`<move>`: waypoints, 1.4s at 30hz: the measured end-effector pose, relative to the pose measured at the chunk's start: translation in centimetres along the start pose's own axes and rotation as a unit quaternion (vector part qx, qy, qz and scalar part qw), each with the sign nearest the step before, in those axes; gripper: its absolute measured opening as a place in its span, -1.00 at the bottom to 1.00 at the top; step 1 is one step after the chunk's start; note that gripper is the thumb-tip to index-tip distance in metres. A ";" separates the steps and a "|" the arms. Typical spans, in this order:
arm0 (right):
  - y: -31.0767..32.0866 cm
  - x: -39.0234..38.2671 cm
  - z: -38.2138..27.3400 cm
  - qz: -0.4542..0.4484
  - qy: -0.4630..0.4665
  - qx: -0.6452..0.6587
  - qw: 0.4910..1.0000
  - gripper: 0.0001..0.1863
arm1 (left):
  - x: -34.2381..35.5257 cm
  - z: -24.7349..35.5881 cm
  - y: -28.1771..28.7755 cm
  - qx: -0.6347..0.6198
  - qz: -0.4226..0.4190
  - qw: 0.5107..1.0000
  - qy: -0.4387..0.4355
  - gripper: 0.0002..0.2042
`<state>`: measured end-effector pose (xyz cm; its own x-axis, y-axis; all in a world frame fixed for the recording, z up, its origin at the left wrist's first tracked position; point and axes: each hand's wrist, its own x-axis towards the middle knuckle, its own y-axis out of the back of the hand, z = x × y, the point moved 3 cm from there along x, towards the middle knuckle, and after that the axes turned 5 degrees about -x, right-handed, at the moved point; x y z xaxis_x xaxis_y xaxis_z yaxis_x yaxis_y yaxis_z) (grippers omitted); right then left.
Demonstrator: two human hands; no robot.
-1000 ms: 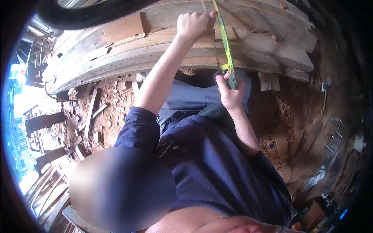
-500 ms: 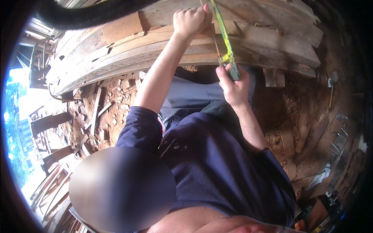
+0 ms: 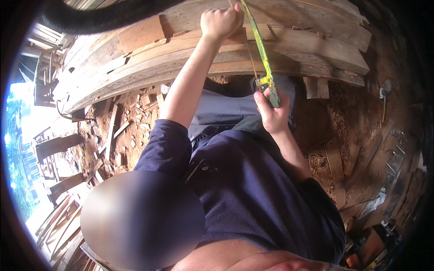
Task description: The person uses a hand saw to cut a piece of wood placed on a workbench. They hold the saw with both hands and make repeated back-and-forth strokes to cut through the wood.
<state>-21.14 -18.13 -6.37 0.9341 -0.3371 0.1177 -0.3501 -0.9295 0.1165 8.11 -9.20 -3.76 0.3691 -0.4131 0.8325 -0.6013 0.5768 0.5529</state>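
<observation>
My left hand (image 3: pixel 219 22) is closed at the top of the view, over the boards beside the saw's upper part; what its fingers hold is hidden. My right hand (image 3: pixel 273 113) grips the green handle of a yellow-green painted bow saw (image 3: pixel 260 38) in front of my legs. The saw's long frame runs up past the top edge, with a thin rust-coloured blade (image 3: pixel 251 58) alongside it, crossing the weathered boards (image 3: pixel 316 54).
The stacked boards form a long surface across the upper view. Wood offcuts (image 3: pixel 120 128) and sawdust cover the dirt ground at left. More timber (image 3: pixel 63 185) lies farther left; assorted tools (image 3: pixel 391 149) lie at right. A dark curved object (image 3: pixel 90 20) crosses the top left.
My right hand and the saw moved away from my body, then back toward it, ending slightly right of where they were. My left hand shifted a little up and left.
</observation>
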 end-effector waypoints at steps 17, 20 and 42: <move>-1.0 2.7 1.3 0.010 -0.003 0.036 0.999 -0.69 | -0.4 1.4 2.1 -0.004 0.020 1.000 0.009 -0.50; -0.1 0.3 0.7 -0.003 0.005 0.007 1.000 -0.71 | 0.4 0.9 1.3 -0.010 -0.069 0.995 0.065 -0.49; 0.3 -0.6 0.1 0.001 0.023 0.006 1.000 -0.74 | 0.4 1.3 1.7 -0.085 -0.041 0.993 0.072 -0.56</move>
<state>-21.83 -18.21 -6.46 0.9293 -0.3317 0.1625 -0.3504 -0.9309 0.1035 6.27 -9.32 -2.52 0.5159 -0.3654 0.7748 -0.4411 0.6620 0.6060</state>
